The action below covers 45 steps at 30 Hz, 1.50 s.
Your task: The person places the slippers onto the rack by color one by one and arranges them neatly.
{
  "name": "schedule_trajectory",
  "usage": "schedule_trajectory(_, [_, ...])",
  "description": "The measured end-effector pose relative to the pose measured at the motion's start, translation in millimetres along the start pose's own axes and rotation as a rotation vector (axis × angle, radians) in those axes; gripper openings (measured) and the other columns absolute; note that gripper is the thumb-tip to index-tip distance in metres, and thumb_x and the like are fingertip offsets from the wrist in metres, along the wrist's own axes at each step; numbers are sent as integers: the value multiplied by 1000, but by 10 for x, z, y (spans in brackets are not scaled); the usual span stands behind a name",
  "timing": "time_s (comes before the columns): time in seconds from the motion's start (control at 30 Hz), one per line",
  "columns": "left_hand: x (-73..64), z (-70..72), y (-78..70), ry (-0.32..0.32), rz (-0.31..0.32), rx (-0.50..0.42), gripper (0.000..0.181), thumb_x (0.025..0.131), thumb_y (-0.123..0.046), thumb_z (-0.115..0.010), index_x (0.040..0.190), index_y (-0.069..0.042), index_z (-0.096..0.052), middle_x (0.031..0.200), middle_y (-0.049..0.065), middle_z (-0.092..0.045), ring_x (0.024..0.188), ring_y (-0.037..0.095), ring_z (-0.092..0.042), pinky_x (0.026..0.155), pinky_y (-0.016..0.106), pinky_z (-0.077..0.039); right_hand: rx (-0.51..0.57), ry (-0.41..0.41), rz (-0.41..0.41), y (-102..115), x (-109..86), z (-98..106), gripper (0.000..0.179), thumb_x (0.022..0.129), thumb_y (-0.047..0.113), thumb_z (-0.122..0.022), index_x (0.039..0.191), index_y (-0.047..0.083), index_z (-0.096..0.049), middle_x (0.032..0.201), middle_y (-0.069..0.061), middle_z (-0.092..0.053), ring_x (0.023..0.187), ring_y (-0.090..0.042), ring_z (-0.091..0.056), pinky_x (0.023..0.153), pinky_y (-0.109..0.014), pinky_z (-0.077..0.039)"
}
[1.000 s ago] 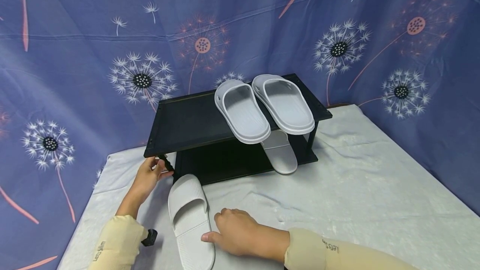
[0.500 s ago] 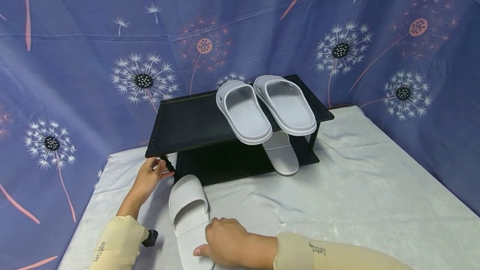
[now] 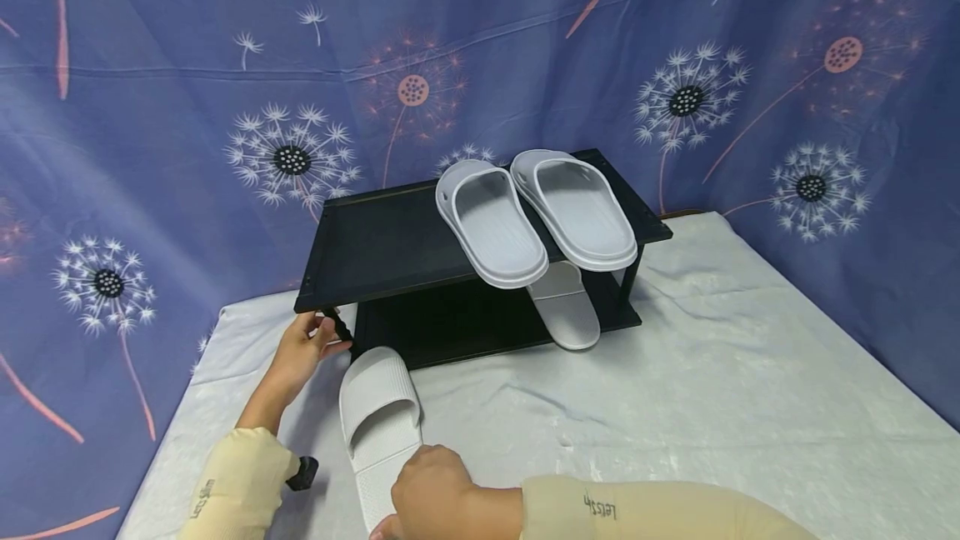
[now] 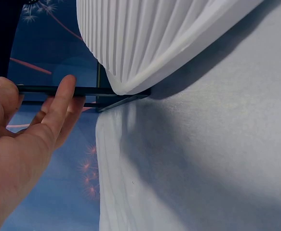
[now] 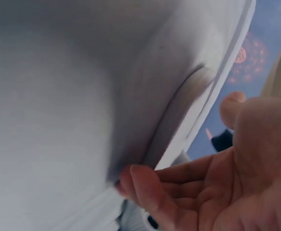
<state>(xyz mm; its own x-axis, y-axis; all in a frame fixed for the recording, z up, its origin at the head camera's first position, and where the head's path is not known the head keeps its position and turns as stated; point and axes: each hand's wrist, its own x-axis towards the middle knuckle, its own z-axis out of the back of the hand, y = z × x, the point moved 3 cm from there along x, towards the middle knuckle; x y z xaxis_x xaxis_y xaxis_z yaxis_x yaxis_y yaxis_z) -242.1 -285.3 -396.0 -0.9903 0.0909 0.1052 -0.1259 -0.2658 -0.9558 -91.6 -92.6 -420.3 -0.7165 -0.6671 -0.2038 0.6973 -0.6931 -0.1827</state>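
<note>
With thumb and fingers, my left hand (image 3: pixel 298 355) holds the front left post of a black two-tier shoe rack (image 3: pixel 375 248); the left wrist view shows the fingers (image 4: pixel 58 108) about the thin black bar. A white slide slipper (image 3: pixel 378 394) lies on the cloth, its ribbed toe against the rack's front left corner. My right hand (image 3: pixel 438 490) is over the slipper's heel half and hides part of it. In the right wrist view its fingers are loosely bent, fingertips by the edge of the sole (image 5: pixel 176 120), thumb apart; contact is unclear.
Two pale grey clogs (image 3: pixel 498 232) stand on the rack's top shelf at the right. One grey slipper (image 3: pixel 566 311) sits on the lower shelf, heel jutting out. A pale cloth (image 3: pixel 712 382) covers the table. Behind hangs a blue dandelion-print curtain (image 3: pixel 525 65).
My right hand has moved down and left along the slipper towards its heel. The left hand stays at the rack post, and the slipper lies where it was.
</note>
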Motion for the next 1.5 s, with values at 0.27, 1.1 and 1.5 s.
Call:
schedule_trajectory(0.27, [12,6,7,1,-1,7,35,93,-19,-39,127,-11,-32,99,17,-32,91,42,-54,81,41,-52,-125,10,0,117,11,18,68,79,71,-20,71,23,-68,57,-2,-60,45,-19,-50,25,-25,-40])
schedule_trajectory(1.1, [-9,-7,3,6,-10,-8,28,93,-19,-39,119,-8,-37,97,14,-31,82,32,-54,82,42,-52,-201,14,-153,274,103,-45,31,77,32,-55,62,7,-66,59,-19,-55,50,-34,-48,28,-33,-39])
schedule_trajectory(1.5, [-13,2,7,17,-38,-17,24,92,-20,-38,115,-13,-39,98,20,-33,83,28,-50,82,41,-52,-245,-22,51,40,54,-49,68,74,67,-44,92,5,-64,67,-9,-52,59,-16,-43,39,-21,-38])
